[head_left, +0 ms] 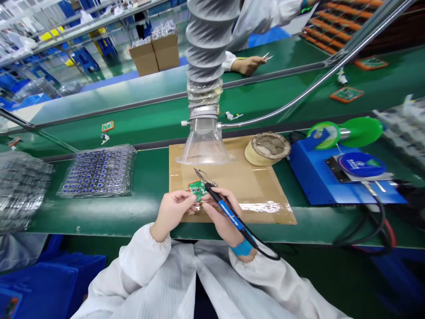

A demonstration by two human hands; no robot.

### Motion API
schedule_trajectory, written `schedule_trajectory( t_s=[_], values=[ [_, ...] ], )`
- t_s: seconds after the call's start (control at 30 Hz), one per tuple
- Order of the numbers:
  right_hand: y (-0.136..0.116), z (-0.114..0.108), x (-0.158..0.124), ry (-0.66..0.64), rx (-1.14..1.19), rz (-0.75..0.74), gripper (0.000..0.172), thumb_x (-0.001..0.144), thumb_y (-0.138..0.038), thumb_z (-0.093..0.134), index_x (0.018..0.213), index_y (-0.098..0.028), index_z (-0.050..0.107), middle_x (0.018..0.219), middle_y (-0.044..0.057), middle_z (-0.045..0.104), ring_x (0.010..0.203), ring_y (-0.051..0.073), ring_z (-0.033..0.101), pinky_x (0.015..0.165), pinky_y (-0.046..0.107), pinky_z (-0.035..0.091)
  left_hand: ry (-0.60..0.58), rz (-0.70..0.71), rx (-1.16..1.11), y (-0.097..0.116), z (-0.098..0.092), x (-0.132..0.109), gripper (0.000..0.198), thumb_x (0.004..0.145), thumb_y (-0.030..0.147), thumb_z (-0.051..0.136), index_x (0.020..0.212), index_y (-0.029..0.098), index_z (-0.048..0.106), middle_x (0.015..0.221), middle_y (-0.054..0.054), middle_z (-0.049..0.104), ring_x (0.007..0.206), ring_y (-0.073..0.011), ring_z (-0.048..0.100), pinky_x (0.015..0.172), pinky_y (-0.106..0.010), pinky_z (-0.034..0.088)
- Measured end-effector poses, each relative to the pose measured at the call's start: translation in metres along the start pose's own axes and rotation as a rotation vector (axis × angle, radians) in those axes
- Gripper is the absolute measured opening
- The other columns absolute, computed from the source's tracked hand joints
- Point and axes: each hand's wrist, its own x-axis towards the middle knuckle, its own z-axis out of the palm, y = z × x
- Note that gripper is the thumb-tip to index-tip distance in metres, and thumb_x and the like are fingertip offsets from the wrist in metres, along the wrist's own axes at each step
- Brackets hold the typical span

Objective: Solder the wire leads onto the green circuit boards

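My left hand (175, 208) pinches the left edge of a small green circuit board (198, 189) with an orange rim. My right hand (226, 212) grips a blue and black soldering iron (229, 212), its metal tip pointing away to the upper left above the board. The right fingertips also meet the board's near right side; whether they grip it too I cannot tell. Both hands are over the near edge of a tan cardboard sheet (232, 177) on the green bench. A clear funnel hood (205, 141) hangs just beyond the board.
A round tub (267, 148) stands on the cardboard's far right. Right of it is a blue soldering unit (318, 177) with a green reel (360, 132). Plastic trays (99, 170) lie left. Across the green conveyor (149, 126), a co-worker's hand (249, 65) holds tweezers.
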Motion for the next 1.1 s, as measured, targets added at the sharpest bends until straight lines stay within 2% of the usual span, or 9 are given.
schedule_trajectory(
  t_s=[0.23,0.37,0.53,0.67,0.77,0.83,0.97,1.03,1.1],
  values=[
    [0.000,0.007,0.004,0.061,0.005,0.022,0.027,0.083,-0.030,0.078,0.105,-0.024,0.064,0.083,0.000,0.073,0.072,0.016,0.071,0.066,0.029,0.061,-0.082,-0.013,0.063,-0.002,0.001,-0.003,0.035,0.070,0.046,0.085,0.074,0.014,0.073,0.059,-0.003,0.068,0.050,-0.0122,0.063,0.052,-0.023,0.056],
    [-0.001,0.007,0.004,0.047,0.013,0.023,0.026,0.085,-0.030,0.077,0.106,-0.026,0.063,0.083,-0.001,0.071,0.071,0.015,0.069,0.067,0.028,0.059,-0.066,-0.026,0.093,-0.002,-0.002,-0.004,0.035,0.068,0.046,0.087,0.075,0.014,0.074,0.059,-0.003,0.068,0.049,-0.0116,0.061,0.051,-0.023,0.055],
    [-0.001,0.005,0.002,-0.004,0.017,0.043,0.027,0.089,-0.038,0.073,0.110,-0.026,0.060,0.088,0.001,0.071,0.074,0.016,0.070,0.066,0.029,0.059,-0.043,-0.019,0.124,-0.002,-0.003,-0.004,0.035,0.069,0.047,0.085,0.074,0.014,0.074,0.057,-0.002,0.067,0.048,-0.0110,0.060,0.049,-0.022,0.054],
    [0.001,0.007,0.002,-0.007,0.044,0.075,0.033,0.085,-0.037,0.078,0.111,-0.026,0.061,0.089,0.001,0.071,0.074,0.016,0.070,0.066,0.028,0.059,-0.050,-0.006,0.161,-0.003,-0.003,-0.005,0.033,0.071,0.045,0.083,0.076,0.014,0.073,0.058,-0.003,0.067,0.048,-0.0111,0.058,0.050,-0.023,0.052],
    [0.005,0.009,0.002,-0.001,0.013,0.083,0.029,0.086,-0.036,0.076,0.109,-0.026,0.062,0.085,0.000,0.071,0.073,0.016,0.069,0.067,0.029,0.059,-0.054,0.085,0.242,-0.002,-0.005,-0.006,0.026,0.077,0.041,0.077,0.075,0.016,0.072,0.062,-0.003,0.068,0.053,-0.0126,0.060,0.054,-0.025,0.051],
    [0.007,0.007,0.002,-0.010,-0.013,0.075,0.028,0.087,-0.035,0.075,0.110,-0.026,0.062,0.084,0.000,0.071,0.074,0.016,0.069,0.069,0.029,0.059,-0.049,0.220,0.355,0.000,-0.008,-0.005,0.020,0.081,0.035,0.072,0.072,0.017,0.071,0.067,-0.003,0.069,0.060,-0.0140,0.061,0.060,-0.027,0.050],
    [0.008,-0.006,0.005,0.053,-0.124,0.008,0.029,0.088,-0.037,0.075,0.112,-0.025,0.065,0.091,0.002,0.074,0.078,0.018,0.071,0.077,0.034,0.061,0.039,0.504,0.745,0.002,-0.021,0.011,0.014,0.082,0.023,0.069,0.069,0.021,0.071,0.078,-0.003,0.070,0.081,-0.0188,0.061,0.080,-0.035,0.048],
    [0.006,-0.018,0.007,0.107,-0.251,-0.045,0.029,0.088,-0.040,0.074,0.112,-0.025,0.068,0.101,0.006,0.076,0.088,0.021,0.074,0.086,0.039,0.061,0.060,0.491,0.877,0.000,-0.027,0.023,0.014,0.080,0.019,0.070,0.067,0.021,0.070,0.080,-0.003,0.070,0.087,-0.0205,0.059,0.085,-0.038,0.046],
    [0.005,-0.030,0.006,0.121,-0.381,-0.106,0.027,0.090,-0.043,0.072,0.110,-0.025,0.071,0.107,0.008,0.076,0.097,0.025,0.074,0.090,0.042,0.061,0.029,0.421,0.926,-0.002,-0.032,0.035,0.014,0.080,0.018,0.070,0.066,0.021,0.070,0.082,-0.003,0.070,0.088,-0.0208,0.058,0.084,-0.038,0.044]
  ],
)
